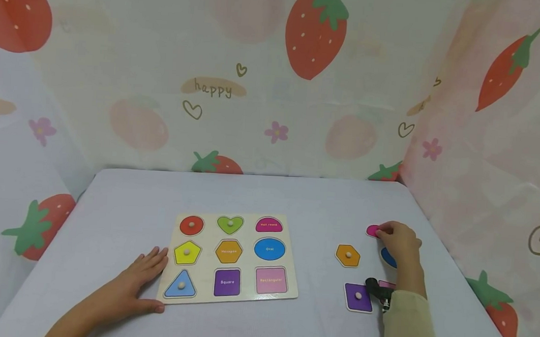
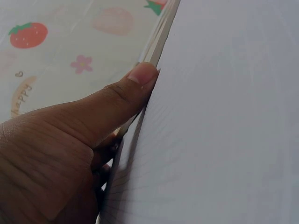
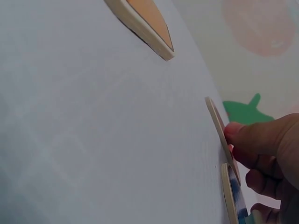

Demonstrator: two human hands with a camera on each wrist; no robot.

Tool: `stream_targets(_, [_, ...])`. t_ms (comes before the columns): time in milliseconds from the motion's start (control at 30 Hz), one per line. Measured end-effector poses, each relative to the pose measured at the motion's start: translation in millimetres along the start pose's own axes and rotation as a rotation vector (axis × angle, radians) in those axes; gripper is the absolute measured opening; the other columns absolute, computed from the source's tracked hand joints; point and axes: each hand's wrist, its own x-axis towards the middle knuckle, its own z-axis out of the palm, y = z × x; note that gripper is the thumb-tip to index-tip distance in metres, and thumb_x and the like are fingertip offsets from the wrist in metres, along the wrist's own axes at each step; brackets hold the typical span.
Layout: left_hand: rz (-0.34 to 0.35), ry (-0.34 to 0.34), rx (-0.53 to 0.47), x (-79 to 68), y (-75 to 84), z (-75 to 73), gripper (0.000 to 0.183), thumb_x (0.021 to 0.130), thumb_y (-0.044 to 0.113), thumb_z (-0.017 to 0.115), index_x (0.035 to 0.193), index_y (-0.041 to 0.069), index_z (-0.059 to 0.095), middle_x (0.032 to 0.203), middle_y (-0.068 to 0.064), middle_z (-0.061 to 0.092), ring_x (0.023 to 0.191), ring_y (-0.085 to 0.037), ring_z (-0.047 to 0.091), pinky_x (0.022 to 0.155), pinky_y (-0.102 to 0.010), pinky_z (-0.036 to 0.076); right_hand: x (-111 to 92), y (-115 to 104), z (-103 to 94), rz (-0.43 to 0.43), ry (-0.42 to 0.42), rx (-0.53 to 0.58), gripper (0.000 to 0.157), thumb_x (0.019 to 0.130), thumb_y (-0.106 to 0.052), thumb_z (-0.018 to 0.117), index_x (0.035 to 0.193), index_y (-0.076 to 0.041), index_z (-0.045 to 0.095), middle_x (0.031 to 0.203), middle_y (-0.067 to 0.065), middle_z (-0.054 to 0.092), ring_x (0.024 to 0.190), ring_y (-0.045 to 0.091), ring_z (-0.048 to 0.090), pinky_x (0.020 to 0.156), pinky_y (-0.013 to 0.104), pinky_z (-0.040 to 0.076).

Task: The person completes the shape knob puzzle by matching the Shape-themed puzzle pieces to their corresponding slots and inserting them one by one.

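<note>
A wooden shape-puzzle board (image 1: 207,236) lies left of centre in the head view. My left hand (image 1: 138,278) is spread along its left edge, thumb at the near corner and fingers straight. The left wrist view shows the thumb (image 2: 114,105) against the board's side. Far to the right, my right hand (image 1: 401,241) pinches a magenta half-round piece (image 1: 371,230) by thumb and index finger; its knob is hidden. In the right wrist view this piece (image 3: 216,116) shows edge-on by the fingertips. Just below that hand lies a blue oval piece (image 1: 388,258), partly covered.
An orange hexagon piece (image 1: 342,255) and a purple square piece (image 1: 350,291) lie between board and right arm. A pink rectangle piece (image 1: 386,284) is mostly hidden under the right wrist's black camera (image 1: 373,288). Red, green, yellow and light-blue knobbed pieces sit in the board.
</note>
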Motion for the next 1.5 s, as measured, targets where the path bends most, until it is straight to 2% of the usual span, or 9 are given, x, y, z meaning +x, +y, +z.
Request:
stream_targets(267, [0.008, 0.010, -0.007, 3.8, -0.7, 0.9, 0.117, 0.071, 0.070, 0.079, 0.160, 0.008, 0.035, 0.170, -0.007, 0.024, 0.158, -0.037, 0.012, 0.106, 0.002, -0.014, -1, -4, -11.3, 0.011, 0.064, 0.077, 0.031, 0.102, -0.026, 0.064, 0.120, -0.001, 0.070, 0.114, 0.024, 0.069, 0.108, 0.044, 0.055, 0.092, 0.062, 0.032])
stream_targets(367, [-0.006, -0.005, -0.017, 2.5, -1.5, 1.5, 0.118, 0.071, 0.071, 0.079, 0.160, 0.007, 0.034, 0.170, -0.008, 0.024, 0.158, -0.038, 0.011, 0.105, 0.002, -0.015, -3, -12, -16.1, -0.006, 0.080, 0.152, 0.035, 0.103, -0.030, 0.064, 0.122, -0.002, 0.069, 0.114, 0.022, 0.068, 0.104, 0.038, 0.054, 0.089, 0.052, 0.038])
stream_targets(533, [-0.011, -0.006, -0.016, 0.1, -3.5, 2.1, 0.118, 0.071, 0.071, 0.078, 0.159, 0.006, 0.035, 0.170, -0.008, 0.024, 0.158, -0.039, 0.012, 0.105, 0.002, -0.016, -9, -34, -27.2, -0.065, 0.146, 0.255, 0.038, 0.103, -0.036, 0.064, 0.124, -0.005, 0.071, 0.111, 0.017, 0.066, 0.100, 0.028, 0.051, 0.074, 0.032, 0.045])
stream_targets(733, [-0.014, -0.004, -0.032, 2.3, -2.3, 1.0, 0.118, 0.071, 0.070, 0.079, 0.159, 0.006, 0.034, 0.170, -0.009, 0.023, 0.158, -0.039, 0.011, 0.109, -0.001, -0.015, -15, -65, -41.6, -0.208, 0.219, 0.253, 0.035, 0.102, -0.033, 0.065, 0.120, -0.004, 0.072, 0.113, 0.017, 0.066, 0.107, 0.031, 0.051, 0.082, 0.037, 0.044])
stream_targets(1000, [0.005, 0.002, -0.024, -2.2, -2.5, 4.5, 0.117, 0.071, 0.070, 0.079, 0.158, 0.005, 0.036, 0.170, -0.011, 0.025, 0.157, -0.041, 0.014, 0.103, 0.004, -0.015, -35, -102, -47.6, -0.440, 0.309, 0.287, 0.020, 0.097, -0.020, 0.073, 0.107, -0.003, 0.077, 0.099, 0.014, 0.071, 0.098, 0.026, 0.053, 0.082, 0.039, 0.040])
stream_targets(1200, [-0.027, -0.016, -0.028, -9.5, 0.9, 4.7, 0.118, 0.070, 0.071, 0.078, 0.158, 0.004, 0.036, 0.169, -0.012, 0.025, 0.156, -0.043, 0.014, 0.099, 0.006, -0.016, -51, -135, -39.2, -0.508, 0.266, 0.309, 0.016, 0.094, -0.017, 0.077, 0.106, -0.006, 0.079, 0.097, 0.011, 0.073, 0.097, 0.026, 0.055, 0.082, 0.038, 0.042])
stream_targets(1500, [0.017, 0.011, 0.006, -0.3, -0.4, 0.1, 0.118, 0.071, 0.074, 0.075, 0.158, 0.004, 0.037, 0.169, -0.010, 0.026, 0.156, -0.041, 0.015, 0.102, 0.005, -0.015, -53, -171, -20.1, -0.436, 0.161, 0.298, 0.021, 0.096, -0.024, 0.075, 0.112, -0.011, 0.078, 0.102, 0.005, 0.072, 0.103, 0.024, 0.054, 0.084, 0.040, 0.049])
